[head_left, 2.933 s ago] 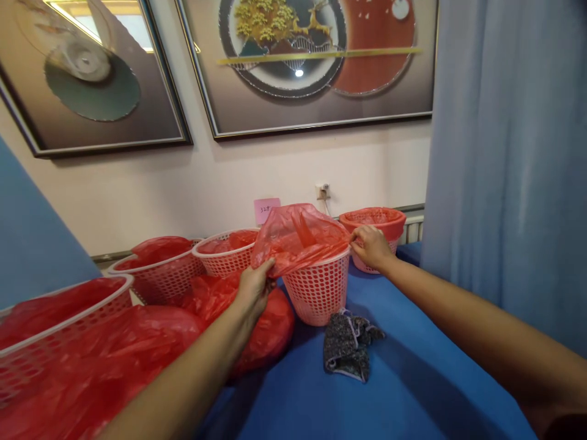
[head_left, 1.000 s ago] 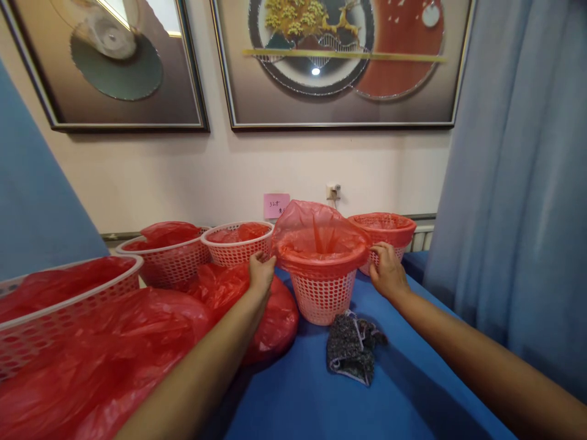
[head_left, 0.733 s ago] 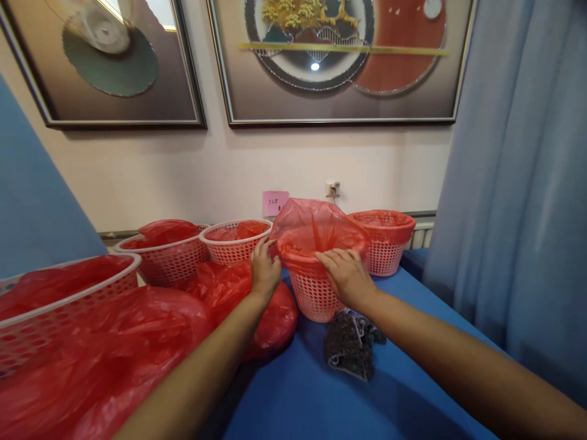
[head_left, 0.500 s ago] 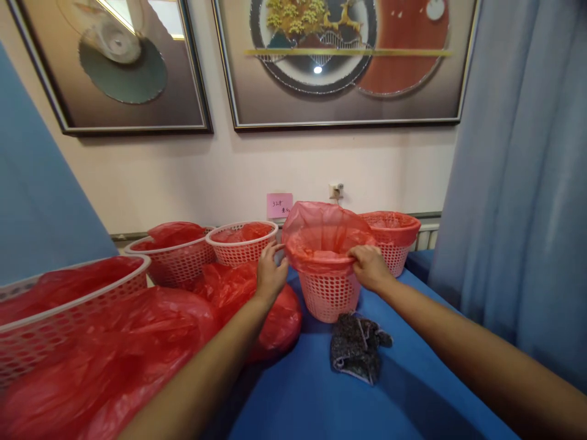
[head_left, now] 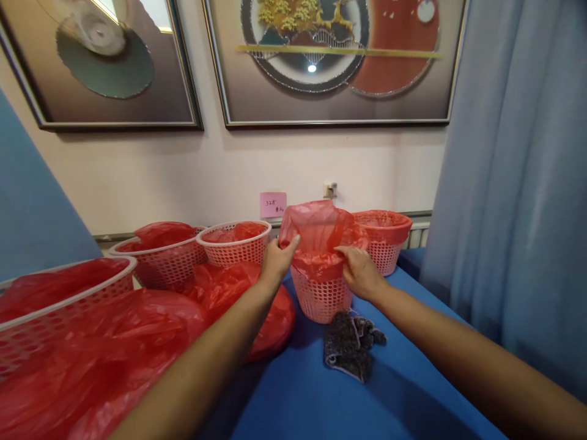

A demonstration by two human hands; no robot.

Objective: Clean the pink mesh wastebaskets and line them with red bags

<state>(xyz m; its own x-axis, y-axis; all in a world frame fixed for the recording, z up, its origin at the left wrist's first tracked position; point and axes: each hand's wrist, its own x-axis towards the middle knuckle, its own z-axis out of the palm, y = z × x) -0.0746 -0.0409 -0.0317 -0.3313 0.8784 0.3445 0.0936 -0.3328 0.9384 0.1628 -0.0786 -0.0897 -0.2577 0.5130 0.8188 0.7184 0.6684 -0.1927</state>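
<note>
A white plastic basket [head_left: 322, 299] with a holed wall stands upright on the blue surface. A thin red plastic bag [head_left: 312, 221] lines it and is folded over the front of its rim, standing up loosely at the back. My left hand [head_left: 277, 261] is closed on the bag at the rim's left side, thumb raised; its other fingers are partly hidden. At the front right, my right hand [head_left: 362, 272] pinches the bag's edge between thumb and fingers. A crumpled dark grey cloth [head_left: 351, 347] lies just in front of the basket.
Another basket [head_left: 384, 256] with a red liner stands behind on the right. Several lined baskets [head_left: 236, 252] stand at left, behind loose red bags [head_left: 114, 348]. A blue curtain [head_left: 513, 183] hangs at right. A pink note [head_left: 273, 205] is on the wall.
My right hand has moved left along the front rim, drawing the bag's edge with it. My left hand has moved in against the bag, its thumb now raised. The view has shifted slightly.
</note>
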